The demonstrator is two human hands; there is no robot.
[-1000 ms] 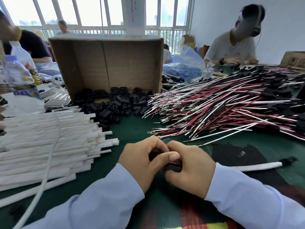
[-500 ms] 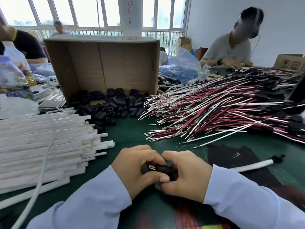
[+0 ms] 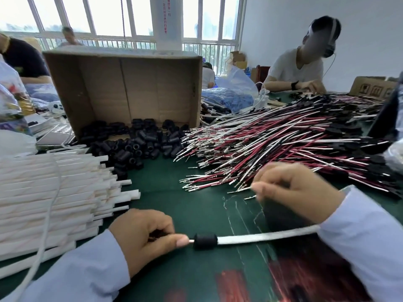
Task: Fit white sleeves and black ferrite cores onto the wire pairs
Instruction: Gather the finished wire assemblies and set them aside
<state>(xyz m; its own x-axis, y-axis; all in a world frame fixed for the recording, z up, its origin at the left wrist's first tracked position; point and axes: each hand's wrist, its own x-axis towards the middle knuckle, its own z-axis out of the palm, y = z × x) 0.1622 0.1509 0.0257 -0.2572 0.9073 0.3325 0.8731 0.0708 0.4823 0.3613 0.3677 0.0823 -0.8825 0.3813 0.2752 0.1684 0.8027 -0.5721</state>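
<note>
A finished wire pair in a white sleeve [image 3: 261, 236] lies across the green table near me, with a black ferrite core [image 3: 205, 241] on its left end. My left hand [image 3: 146, 234] pinches the wire tips just left of that core. My right hand [image 3: 294, 192] is further right and back, pinching the metal-tipped ends of a wire pair at the near edge of the big pile of red, black and white wires [image 3: 272, 149]. Loose ferrite cores [image 3: 135, 144] spill from a tipped cardboard box [image 3: 122, 83]. White sleeves [image 3: 54, 192] are stacked at the left.
A white cable [image 3: 46, 225] drapes over the sleeve stack. Plastic bags and a bottle [image 3: 13, 101] stand at far left. Other people sit at the back left and back right. A blue bag [image 3: 229, 99] and a small carton [image 3: 370, 86] are beyond the wires.
My hands were together in front of me working a core onto the sleeved pair. They have parted: the left keeps the finished pair's end, the right has moved to the wire pile.
</note>
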